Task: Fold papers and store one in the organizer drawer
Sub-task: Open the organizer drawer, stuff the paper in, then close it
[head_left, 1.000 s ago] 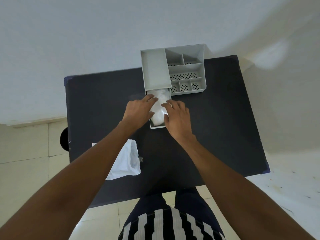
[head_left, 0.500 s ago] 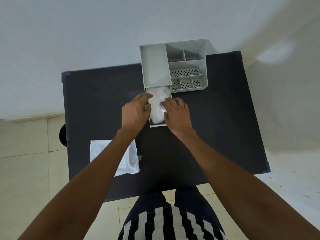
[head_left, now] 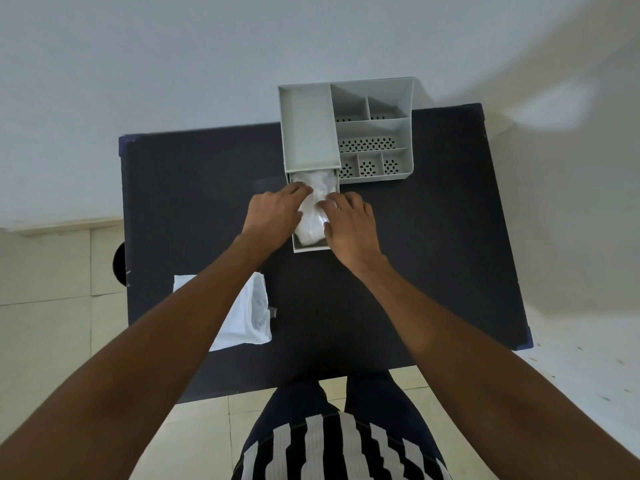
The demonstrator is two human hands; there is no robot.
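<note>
A dark table (head_left: pixel 433 271) fills the middle of the view. At the 12 o'clock end of it stands a grey organizer (head_left: pixel 346 133) with many small boxes in its top. Some of those boxes have little holes in the floor.

The drawer (head_left: pixel 310 249) is pulled out of the organizer toward 6 o'clock. Inside it lies a folded white paper (head_left: pixel 313 216). The paper is crumpled and fills most of the drawer, from the part under the organizer down to near the drawer's front wall.

The left hand (head_left: pixel 273 216) comes in from 8 o'clock. It lies flat and palm down on the left side of the drawer, with its fingers stretched out and close together. Its fingertips touch the paper. It presses on the paper and does not wrap around it.

The right hand (head_left: pixel 349 226) comes in from 4 o'clock. It is also flat and palm down, on the right side of the drawer, with the fingers a little spread. Its fingertips rest on the paper too. The two hands are just beside each other, with the paper showing between them.

At 8 o'clock on the table lies a second white paper (head_left: pixel 249 313). It is well apart from the drawer, and the left arm hides part of it.
</note>
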